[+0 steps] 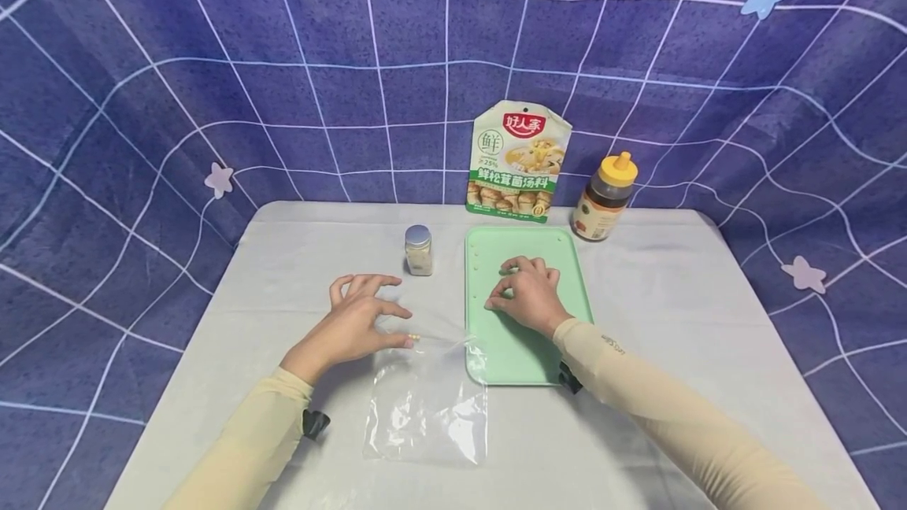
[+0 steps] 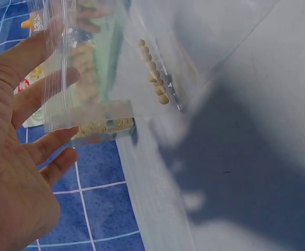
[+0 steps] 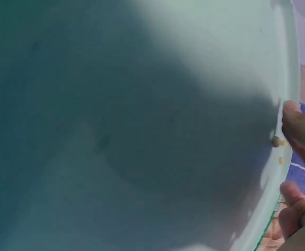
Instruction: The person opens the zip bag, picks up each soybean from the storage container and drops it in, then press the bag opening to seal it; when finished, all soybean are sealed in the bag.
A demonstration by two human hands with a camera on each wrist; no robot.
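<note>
Straight, spread fingers of my left hand hold the mouth of a clear plastic zip bag. Several small round tan beans lie in a row inside the bag in the left wrist view. My right hand is over the left part of a green tray, thumb and forefinger tips close together. Whether a bean is between those tips is hidden. Loose beans sit near the tray's rim beside the fingers in the right wrist view.
A small jar with a grey-blue lid stands behind the left hand. Behind the tray, a soup-seasoning packet leans on the blue curtain. A yellow-capped bottle stands to its right. White cloth covers the table.
</note>
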